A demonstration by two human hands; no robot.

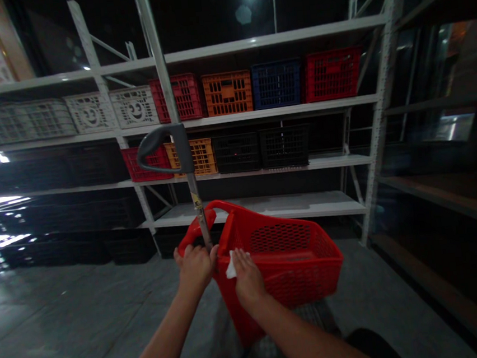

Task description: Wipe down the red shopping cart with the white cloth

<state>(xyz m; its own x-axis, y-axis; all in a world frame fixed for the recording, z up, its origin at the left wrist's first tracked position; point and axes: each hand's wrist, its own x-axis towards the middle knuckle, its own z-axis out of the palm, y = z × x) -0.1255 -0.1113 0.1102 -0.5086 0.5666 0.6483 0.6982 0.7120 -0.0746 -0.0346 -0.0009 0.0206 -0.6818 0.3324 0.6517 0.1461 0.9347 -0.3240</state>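
Head view: right grip (247, 274) holds wipe (230, 269) against red basket (280, 264), left grip (195, 266) clasps handle (193, 232).

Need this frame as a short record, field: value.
left hand: at the red handle, thumb by the foot of the metal pole
right hand: flat over a white cloth or tissue on the red plastic shopping cart
pole fitting: dark grey loop grip
background: white rack, orange crate between red and blue crates
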